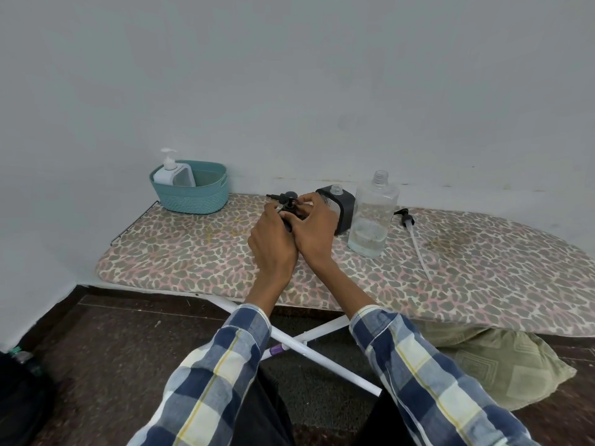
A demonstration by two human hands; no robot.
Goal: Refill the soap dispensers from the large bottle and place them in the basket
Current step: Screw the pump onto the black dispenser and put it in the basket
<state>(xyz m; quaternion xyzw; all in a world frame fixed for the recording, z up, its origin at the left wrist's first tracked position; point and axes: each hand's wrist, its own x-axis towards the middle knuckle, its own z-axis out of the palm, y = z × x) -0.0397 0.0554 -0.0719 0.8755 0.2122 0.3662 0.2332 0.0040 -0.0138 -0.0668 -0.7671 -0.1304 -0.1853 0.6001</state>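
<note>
My left hand point(273, 243) grips the body of a small black soap dispenser point(287, 223), mostly hidden behind my fingers. My right hand point(314, 223) closes on its black pump top point(290, 201). Behind them stands a second dark dispenser point(345, 207), uncapped, with a clear neck. Right of it the large clear bottle point(373, 217) stands open with a little liquid at its bottom. Its black pump with a long tube point(415, 243) lies on the board further right. A teal basket point(193, 189) at the back left holds a white dispenser point(172, 173).
Everything sits on a low leopard-print ironing board point(193, 252) against a pale wall. Another black pump piece point(279, 197) lies behind my hands. White board legs point(322, 355) cross over the dark floor, and a green cushion point(492, 362) lies under the board's right end.
</note>
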